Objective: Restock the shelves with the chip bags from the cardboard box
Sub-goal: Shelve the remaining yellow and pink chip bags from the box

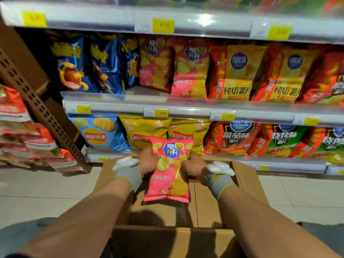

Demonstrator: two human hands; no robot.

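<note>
- Pink tomato-flavour chip bag [169, 170] of crinkled foil is held upright above the open brown cardboard box [247, 175], between both hands, in front of the lowest visible shelf row.
- Left hand [149, 161] is closed on the bag's left edge; right hand [191, 165] is closed on its right edge. Each wrist wears a grey band with a white device on top.
- Inside the box only bare cardboard bottom shows; the near wall and the side flaps stand up around it, and the bag hangs clear of them.
- Middle shelf [186, 106], left to right: three blue bags, two pink bags matching the held one [189, 71], then at least three red-and-gold bags. An open strip of shelf shows between the blue bags and the near pink one.
- Lower row: one light-blue Lay's bag, two yellow Lay's bags [143, 133] right behind the held bag, then red and green bags running off to the right.
- Far left, a brown perforated upright [41, 108] leans across, with red-and-white packets stacked beside it.
- Pale tiled floor [37, 189] lies open on both sides of the box.
</note>
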